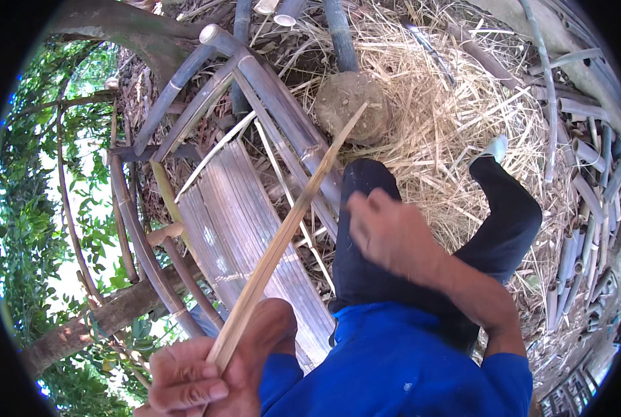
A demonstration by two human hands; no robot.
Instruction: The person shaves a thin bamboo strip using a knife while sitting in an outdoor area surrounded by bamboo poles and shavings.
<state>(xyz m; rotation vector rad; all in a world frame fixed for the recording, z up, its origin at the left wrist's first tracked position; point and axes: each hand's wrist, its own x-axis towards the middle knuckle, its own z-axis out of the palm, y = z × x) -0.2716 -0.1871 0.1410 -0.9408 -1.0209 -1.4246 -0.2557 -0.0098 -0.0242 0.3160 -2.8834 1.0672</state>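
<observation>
Bamboo strip point(272, 247), long, tan, tapering

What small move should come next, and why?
Perhaps bring the right hand over to steady the bamboo strip: only the left hand grips it, near one end, while the blurred right hand appears apart from it.

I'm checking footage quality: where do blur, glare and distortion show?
Head view: the right hand is smeared, likely by motion; the left hand and its bamboo strip look sharper; daylight blows out white behind the foliage; the long pole bows, perhaps from the fisheye.
</observation>
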